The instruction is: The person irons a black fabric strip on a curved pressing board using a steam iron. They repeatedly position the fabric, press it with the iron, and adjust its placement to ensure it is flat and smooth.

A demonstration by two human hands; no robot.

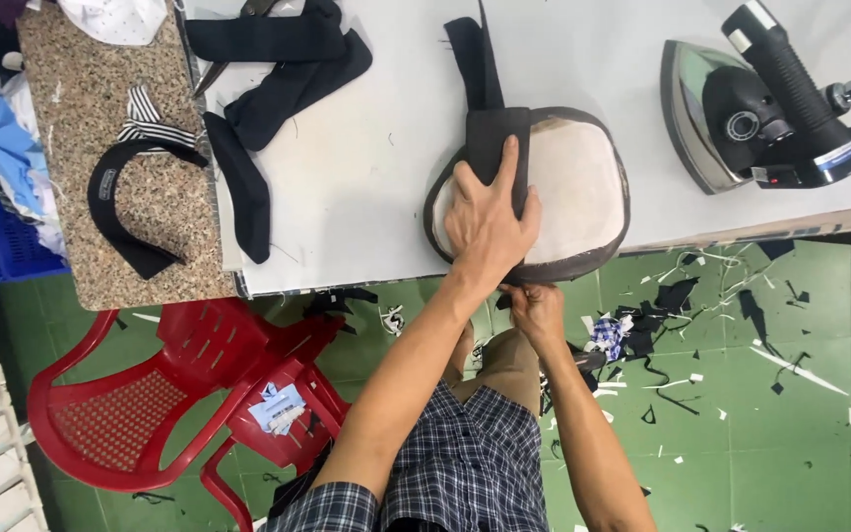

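Note:
A rounded pressing pad (583, 187) with a beige top and a dark rim sits at the front edge of the white table (366, 187). A black fabric strip (490, 123) runs from the far side over the pad's left part and down past the table edge. My left hand (488, 225) lies flat on the strip and presses it onto the pad, one finger stretched along it. Just below the table edge, my right hand (536, 310) pinches the strip's lower end.
A steam iron (741, 118) rests on the table to the right. Black fabric pieces (278, 79) lie at the left. A granite slab (71, 118) carries a curved black piece (115, 212) and a striped ribbon (155, 123). Red plastic chairs (150, 394) and scraps (642, 335) are on the green floor.

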